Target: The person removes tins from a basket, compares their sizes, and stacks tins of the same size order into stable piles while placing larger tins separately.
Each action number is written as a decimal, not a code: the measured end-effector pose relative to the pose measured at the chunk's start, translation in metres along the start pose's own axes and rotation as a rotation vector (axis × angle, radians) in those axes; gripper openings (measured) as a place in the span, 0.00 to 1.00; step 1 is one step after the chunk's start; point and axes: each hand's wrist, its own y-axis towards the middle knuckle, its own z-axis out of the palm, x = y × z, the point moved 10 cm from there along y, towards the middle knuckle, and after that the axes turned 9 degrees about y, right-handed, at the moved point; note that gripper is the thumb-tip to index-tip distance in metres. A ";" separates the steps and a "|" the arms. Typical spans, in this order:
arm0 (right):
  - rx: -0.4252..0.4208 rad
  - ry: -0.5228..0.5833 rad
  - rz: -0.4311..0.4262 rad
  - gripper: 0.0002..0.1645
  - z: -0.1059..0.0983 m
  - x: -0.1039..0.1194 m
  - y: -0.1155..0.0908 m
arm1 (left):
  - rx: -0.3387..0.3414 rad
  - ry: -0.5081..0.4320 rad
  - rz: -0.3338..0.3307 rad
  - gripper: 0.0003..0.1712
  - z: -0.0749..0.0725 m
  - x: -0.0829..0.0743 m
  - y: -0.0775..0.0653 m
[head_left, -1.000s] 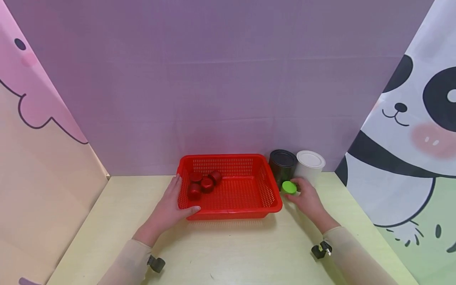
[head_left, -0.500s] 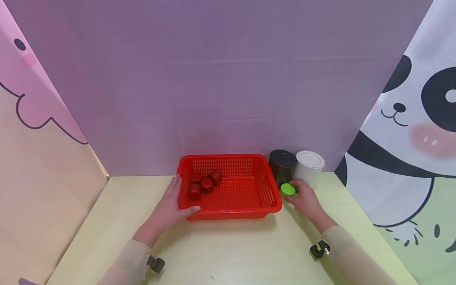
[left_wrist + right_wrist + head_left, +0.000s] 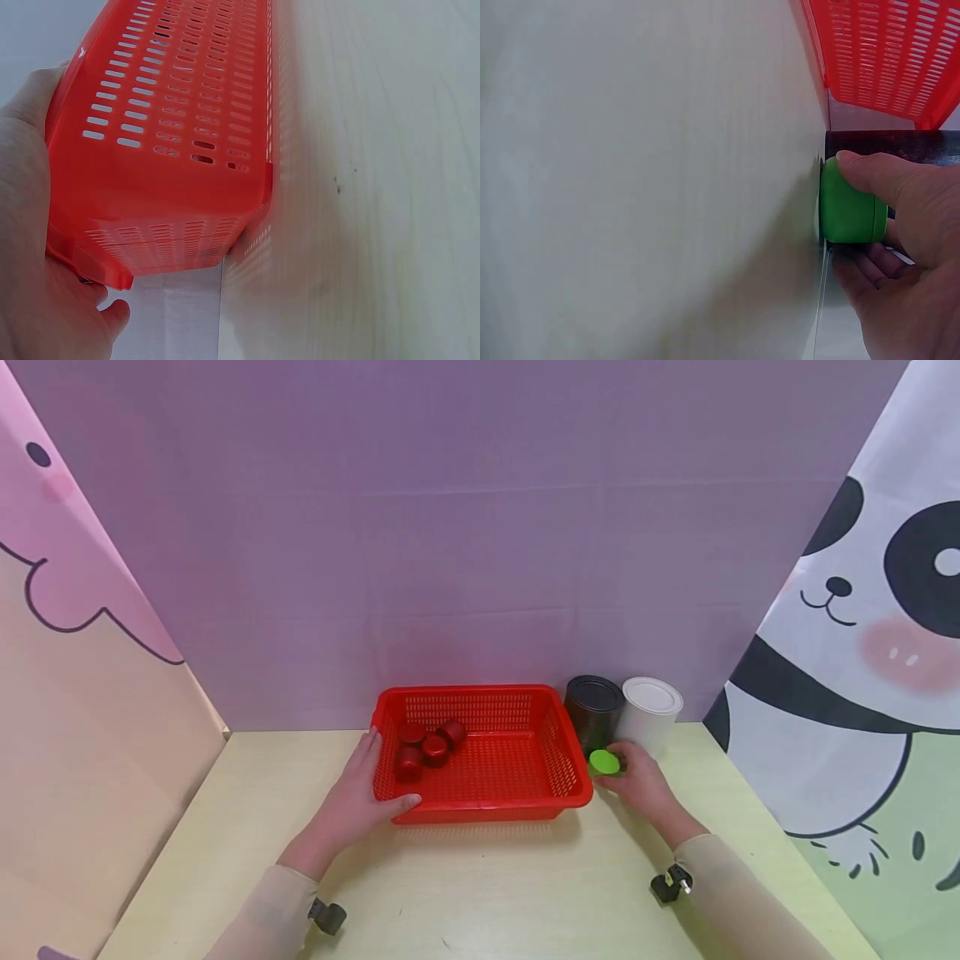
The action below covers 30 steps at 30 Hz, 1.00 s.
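My right hand (image 3: 637, 780) pinches a small round green jar (image 3: 603, 763) between thumb and fingers, just right of the basket. In the right wrist view the jar (image 3: 847, 206) stands with its base at the table, a lid seam near its top. My left hand (image 3: 362, 793) grips the front left corner of the red plastic basket (image 3: 487, 816), thumb over the front rim and fingers along the left side. Several small red jars (image 3: 435, 749) lie grouped in the basket's left part, some upright, some tipped. Behind the green jar stands a black can (image 3: 594, 714).
A white can (image 3: 649, 714) stands right of the black one, close to the purple back wall (image 3: 480, 527). The pale wooden table (image 3: 480, 893) runs toward the viewer. Printed panels, one with a panda (image 3: 840, 693), flank both sides.
My right hand and the green jar have shifted slightly left and toward me, closer to the basket's right side. The left hand keeps its hold on the basket.
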 end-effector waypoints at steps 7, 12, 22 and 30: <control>0.006 -0.006 0.017 0.32 0.002 -0.001 0.001 | -0.003 -0.002 0.001 0.79 0.000 0.002 0.001; -0.009 -0.002 -0.021 0.34 0.000 0.001 0.000 | 0.000 -0.009 -0.003 0.79 0.002 0.002 0.002; -0.010 0.055 -0.026 0.35 -0.002 0.001 0.000 | -0.007 -0.013 0.000 0.80 0.000 0.003 0.004; -0.029 0.066 -0.055 0.37 -0.014 0.019 -0.005 | 0.000 -0.030 -0.007 0.79 0.004 0.005 0.003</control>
